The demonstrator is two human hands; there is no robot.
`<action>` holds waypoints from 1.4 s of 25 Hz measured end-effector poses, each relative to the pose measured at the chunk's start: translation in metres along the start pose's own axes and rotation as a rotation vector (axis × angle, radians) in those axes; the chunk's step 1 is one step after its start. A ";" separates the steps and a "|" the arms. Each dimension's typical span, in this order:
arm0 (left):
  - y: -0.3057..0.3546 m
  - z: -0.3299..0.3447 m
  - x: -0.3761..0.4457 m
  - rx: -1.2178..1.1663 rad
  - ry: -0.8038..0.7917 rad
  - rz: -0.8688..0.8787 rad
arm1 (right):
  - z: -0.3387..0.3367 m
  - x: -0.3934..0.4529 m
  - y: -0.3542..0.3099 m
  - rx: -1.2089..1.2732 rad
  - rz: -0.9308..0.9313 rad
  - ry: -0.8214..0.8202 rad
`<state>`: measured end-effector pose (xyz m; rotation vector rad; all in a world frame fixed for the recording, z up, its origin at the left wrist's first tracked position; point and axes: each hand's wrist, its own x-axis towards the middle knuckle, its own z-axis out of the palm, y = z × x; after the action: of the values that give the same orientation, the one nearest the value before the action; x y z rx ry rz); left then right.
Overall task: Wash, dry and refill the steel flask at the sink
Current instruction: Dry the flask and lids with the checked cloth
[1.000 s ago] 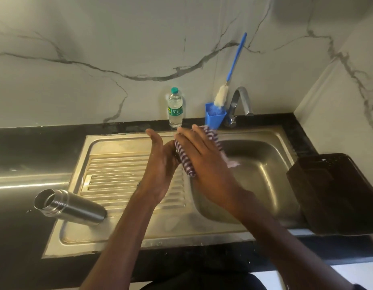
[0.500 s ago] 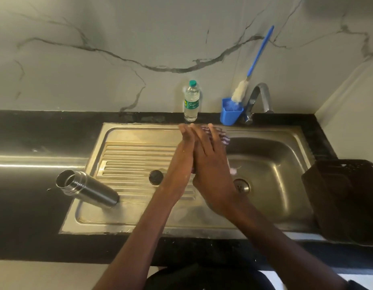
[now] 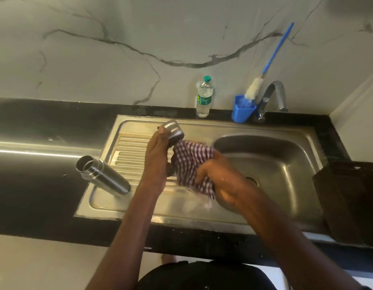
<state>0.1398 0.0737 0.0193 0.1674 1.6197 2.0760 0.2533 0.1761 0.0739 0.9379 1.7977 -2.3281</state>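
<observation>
Steel, cylindrical and uncapped, the flask body (image 3: 104, 177) lies on its side at the left edge of the stainless sink's drainboard (image 3: 131, 152), mouth pointing far-left. Left hand (image 3: 158, 162), the nearer 1, grips the round steel cap (image 3: 173, 131); right hand (image 3: 221, 176) clutches the purple checked cloth (image 3: 192, 162).

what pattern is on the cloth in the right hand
The cloth is purple-and-white checked, clearest in the head view, gripped by the right hand.

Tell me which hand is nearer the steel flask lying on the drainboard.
Left. The left hand, holding the steel cap, is just right of the flask; the right hand, gripping the checked cloth, is farther right.
</observation>
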 end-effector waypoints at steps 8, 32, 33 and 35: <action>-0.048 -0.064 -0.033 -0.382 0.345 -0.347 | 0.003 0.035 0.058 0.593 0.306 0.227; -0.137 -0.112 -0.012 1.243 0.190 0.275 | 0.034 0.072 0.110 0.396 0.311 0.229; -0.138 -0.112 -0.012 1.279 0.191 0.289 | 0.033 0.074 0.113 0.358 0.299 0.242; -0.139 -0.111 -0.010 1.320 0.208 0.310 | 0.028 0.079 0.115 0.312 0.272 0.271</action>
<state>0.1482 -0.0045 -0.1408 0.6678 2.9724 0.8507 0.2230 0.1386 -0.0602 1.4991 1.2875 -2.4349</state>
